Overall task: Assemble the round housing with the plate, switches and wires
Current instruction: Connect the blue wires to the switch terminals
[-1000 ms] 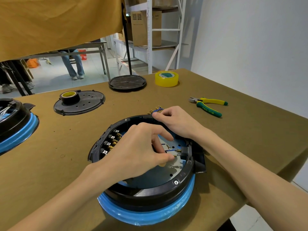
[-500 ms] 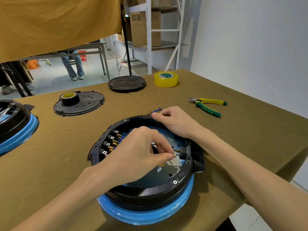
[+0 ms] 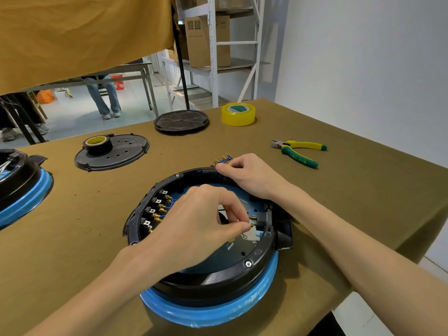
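Note:
A round black housing (image 3: 218, 277) with a blue band stands on the table in front of me, a shiny plate (image 3: 230, 253) inside it. Several switches (image 3: 155, 209) with brass terminals line its left inner wall. My left hand (image 3: 194, 229) reaches inside and pinches a brass wire terminal (image 3: 251, 225) next to a black connector block (image 3: 263, 220) at the right wall. My right hand (image 3: 249, 175) rests on the far rim with curled fingers. Loose blue wires (image 3: 221, 161) with brass ends lie just beyond it.
Yellow-green pliers (image 3: 298, 152) lie at the right. A yellow tape roll (image 3: 238, 114) and a black round lid (image 3: 181, 121) sit at the back. Another lid (image 3: 126, 154) carries a black tape roll (image 3: 97, 144). A second housing (image 3: 21, 185) stands at the left edge.
My left hand's fingers have closed and moved the brass terminal right, up to the connector block. The right hand has stayed on the rim.

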Action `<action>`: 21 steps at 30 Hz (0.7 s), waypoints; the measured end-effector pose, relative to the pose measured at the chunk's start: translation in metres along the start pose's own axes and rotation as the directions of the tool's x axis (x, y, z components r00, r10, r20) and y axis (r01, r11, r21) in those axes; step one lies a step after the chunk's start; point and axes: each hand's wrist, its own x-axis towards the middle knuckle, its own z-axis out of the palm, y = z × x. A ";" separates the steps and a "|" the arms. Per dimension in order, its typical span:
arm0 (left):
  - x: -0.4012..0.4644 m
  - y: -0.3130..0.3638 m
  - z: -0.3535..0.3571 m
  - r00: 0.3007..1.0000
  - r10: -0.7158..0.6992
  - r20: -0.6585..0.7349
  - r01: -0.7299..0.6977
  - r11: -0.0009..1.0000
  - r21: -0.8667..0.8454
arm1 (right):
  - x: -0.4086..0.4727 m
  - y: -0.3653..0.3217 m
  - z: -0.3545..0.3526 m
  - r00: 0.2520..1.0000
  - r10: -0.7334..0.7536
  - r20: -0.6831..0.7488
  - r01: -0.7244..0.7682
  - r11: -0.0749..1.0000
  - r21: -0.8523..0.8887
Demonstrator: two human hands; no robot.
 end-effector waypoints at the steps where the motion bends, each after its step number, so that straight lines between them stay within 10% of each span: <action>1: 0.000 0.000 0.000 1.000 0.001 -0.004 -0.001 1.000 0.003 | 0.000 0.000 0.000 1.000 0.000 0.000 0.000 1.000 0.001; 21: 0.000 0.009 0.001 0.987 0.129 -0.092 -0.112 0.979 0.170 | 0.002 0.001 0.002 1.000 0.030 -0.009 -0.030 1.000 0.001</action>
